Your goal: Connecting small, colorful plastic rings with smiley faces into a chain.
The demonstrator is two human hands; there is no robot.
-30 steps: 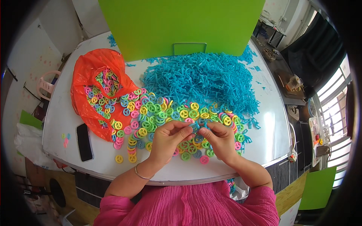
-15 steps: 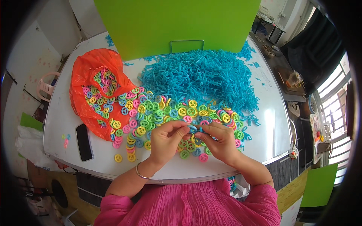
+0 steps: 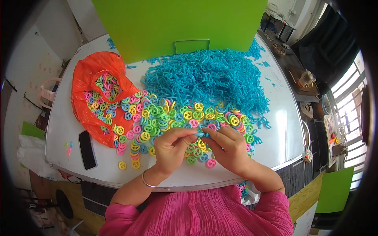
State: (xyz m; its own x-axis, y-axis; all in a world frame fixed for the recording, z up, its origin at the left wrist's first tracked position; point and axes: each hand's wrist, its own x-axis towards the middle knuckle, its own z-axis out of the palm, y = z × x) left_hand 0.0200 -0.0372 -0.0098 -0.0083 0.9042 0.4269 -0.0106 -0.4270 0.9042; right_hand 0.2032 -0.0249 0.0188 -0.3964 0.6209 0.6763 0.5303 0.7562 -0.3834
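Above the near part of the white table [image 3: 275,155], both my hands meet fingertip to fingertip. My left hand [image 3: 168,148] pinches a small blue plastic wheel [image 3: 199,134], seen nearly edge-on. From the other side, my right hand [image 3: 229,148] closes on a small blue plastic piece, mostly covered by its fingers and against or very near the wheel. Under and beyond the hands spreads a heap of small plastic wheels [image 3: 162,114] in pink, yellow, green and blue. Behind them lies a large pile of thin blue branched plastic pieces [image 3: 204,76].
An orange-red plastic bag [image 3: 84,114] spills more wheels at the left. Beside it lies a dark-screened phone [image 3: 87,149]. A tall bright green panel [image 3: 177,25] with a wire handle stands behind the blue pile. A pink chair [image 3: 48,92] is off the table's left side.
The blue wheel has turned from showing its round face to nearly edge-on. My right fingers have come closer to it with the blue piece. The whole view has shifted slightly.
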